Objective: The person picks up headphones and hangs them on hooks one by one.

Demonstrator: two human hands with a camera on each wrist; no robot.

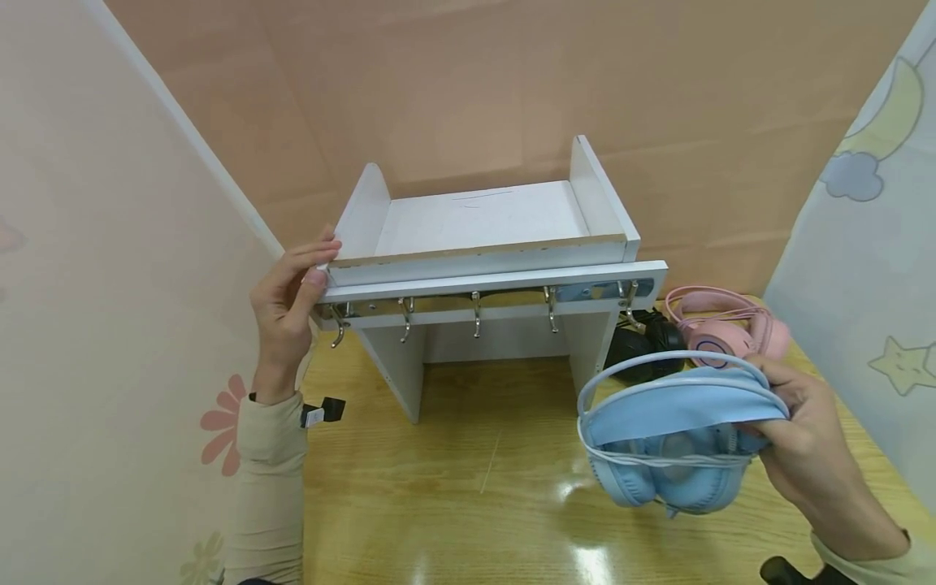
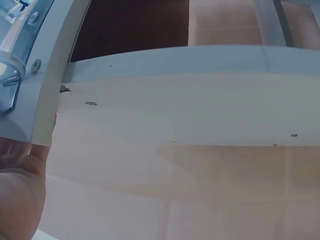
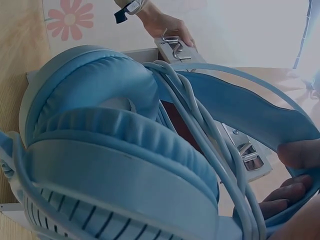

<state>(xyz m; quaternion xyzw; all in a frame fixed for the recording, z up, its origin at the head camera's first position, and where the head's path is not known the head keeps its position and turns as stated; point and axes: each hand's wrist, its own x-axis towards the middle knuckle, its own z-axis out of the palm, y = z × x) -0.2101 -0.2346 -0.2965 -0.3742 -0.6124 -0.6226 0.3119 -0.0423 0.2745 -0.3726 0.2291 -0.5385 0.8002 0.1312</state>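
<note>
A white shelf (image 1: 486,215) with a row of metal hooks (image 1: 477,313) along its front stands on the wooden table. My left hand (image 1: 285,313) grips the shelf's left end, thumb at the front and fingers over the side panel. In the left wrist view that hand is mostly hidden behind the white board (image 2: 175,100). My right hand (image 1: 804,431) holds light blue headphones (image 1: 680,406) by one end of the headband, in front of the shelf's right side. Their cable is wound around them, and the ear cups (image 3: 120,175) hang close together.
Pink headphones (image 1: 731,325) and black headphones (image 1: 651,345) lie on the table (image 1: 439,496) to the right of the shelf. A brown covering (image 1: 468,89) rises behind it. Patterned walls stand on the left (image 1: 132,284) and right (image 1: 863,268).
</note>
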